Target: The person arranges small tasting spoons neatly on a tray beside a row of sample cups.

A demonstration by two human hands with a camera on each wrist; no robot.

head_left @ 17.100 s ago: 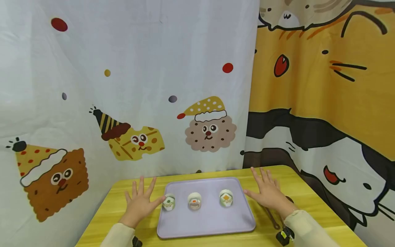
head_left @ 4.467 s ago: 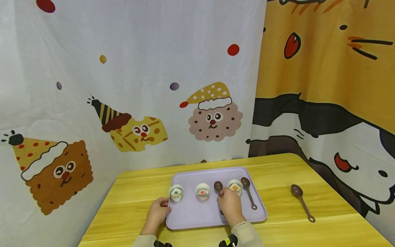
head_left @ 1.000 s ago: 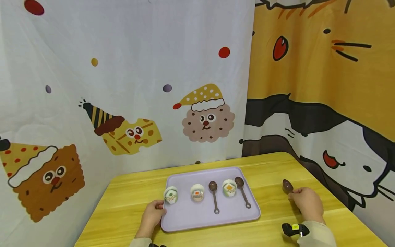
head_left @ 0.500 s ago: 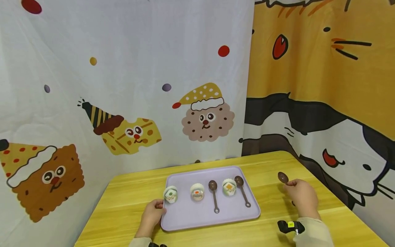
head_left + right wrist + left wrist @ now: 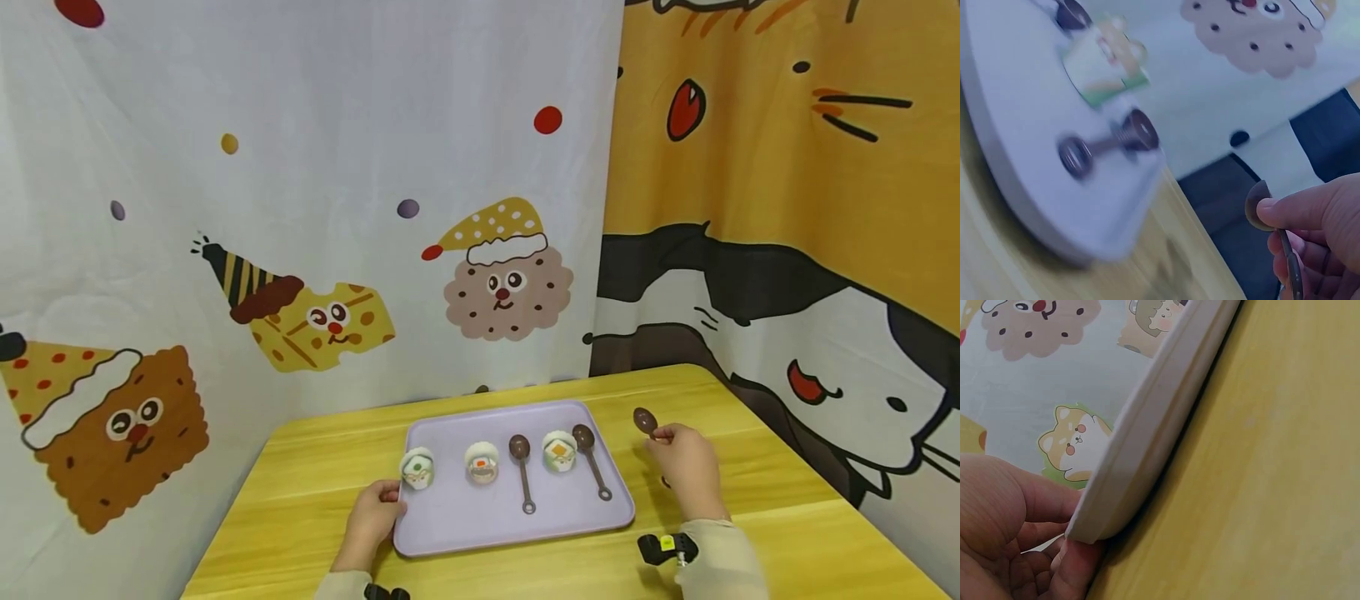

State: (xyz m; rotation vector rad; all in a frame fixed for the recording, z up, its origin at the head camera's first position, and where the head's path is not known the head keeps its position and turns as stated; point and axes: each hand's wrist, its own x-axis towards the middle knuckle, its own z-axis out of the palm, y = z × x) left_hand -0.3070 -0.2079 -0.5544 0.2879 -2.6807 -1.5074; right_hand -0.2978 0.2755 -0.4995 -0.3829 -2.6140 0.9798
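Note:
My left hand (image 5: pixel 372 518) pinches the left edge of a lilac tray (image 5: pixel 465 533); in the left wrist view the thumb lies on the rim and fingers curl beneath it. My right hand (image 5: pixel 686 467) holds a brown spoon (image 5: pixel 644 420) near its bowl, in the air right of the tray. Most of that spoon's handle is hidden by the hand. On the tray lie two more brown spoons, one in the middle (image 5: pixel 523 472) and one at the right (image 5: pixel 593 461). Three small printed cups stand there: left (image 5: pixel 417 469), centre (image 5: pixel 482 463) and right (image 5: pixel 560 452).
The yellow wood-grain table (image 5: pixel 780 508) extends on both sides of the tray. Behind it hangs a pale curtain (image 5: pixel 360 100) with cartoon food, and at the right a cartoon cat curtain (image 5: pixel 750 167). The right wrist view is partly blurred.
Two spoons have come onto the tray since the earliest frame. Within the last second my right hand has raised the third spoon off the table and carried it left. The left hand stays on the tray.

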